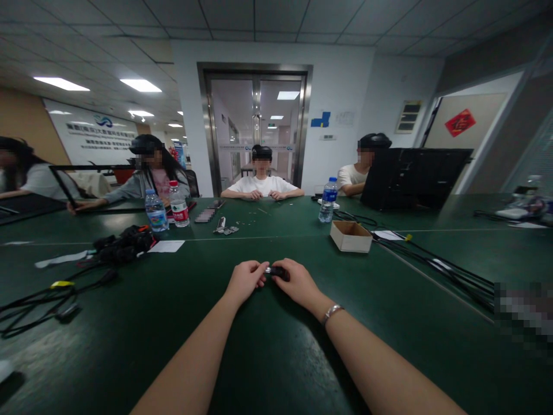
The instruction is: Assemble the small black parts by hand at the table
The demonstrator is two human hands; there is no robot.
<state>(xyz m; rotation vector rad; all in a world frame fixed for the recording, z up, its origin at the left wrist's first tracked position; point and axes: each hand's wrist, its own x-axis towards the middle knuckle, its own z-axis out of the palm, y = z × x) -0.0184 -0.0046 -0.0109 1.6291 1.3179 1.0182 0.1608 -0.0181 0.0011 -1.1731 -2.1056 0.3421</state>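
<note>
Above the green table (268, 346), my two hands are close together near the middle of the view. My right hand (297, 279) is closed around the dark body of a small black object with a silver end (280, 272). The silver end points left, toward my left hand (247, 280), whose thumb and fingers pinch at its tip. What exactly the small object is cannot be made out. A bracelet (332, 314) sits on my right wrist.
Ahead on the right are an open cardboard box (351, 237), a water bottle (328, 200) and black cables (444, 266). On the left lie a black bundle (125, 245), more cables (38, 302) and two bottles (178, 204). Several people sit around the table; a monitor (410, 178) stands right.
</note>
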